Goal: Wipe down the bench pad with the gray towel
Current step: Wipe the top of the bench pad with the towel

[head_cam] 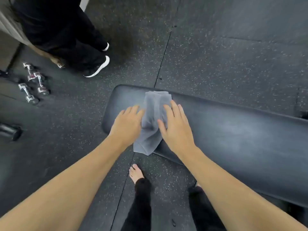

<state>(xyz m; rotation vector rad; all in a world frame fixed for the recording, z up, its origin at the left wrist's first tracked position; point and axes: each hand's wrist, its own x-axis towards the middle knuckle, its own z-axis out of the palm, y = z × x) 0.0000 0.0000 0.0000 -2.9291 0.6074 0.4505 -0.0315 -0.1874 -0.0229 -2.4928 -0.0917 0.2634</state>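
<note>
I see the gray towel (154,120) lying crumpled across the near end of the black bench pad (233,134), one corner hanging over its front edge. My left hand (127,125) and right hand (175,128) press flat on either side of it, fingers spread. Chrome dumbbells (33,83) lie on the speckled floor (216,55) far left, near another person's black trousers (66,34).

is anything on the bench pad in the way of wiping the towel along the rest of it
Nothing visible. Both the left hand and right hand lie flat on the gray towel near the pad's end, and the bench pad stretching right looks bare.
</note>
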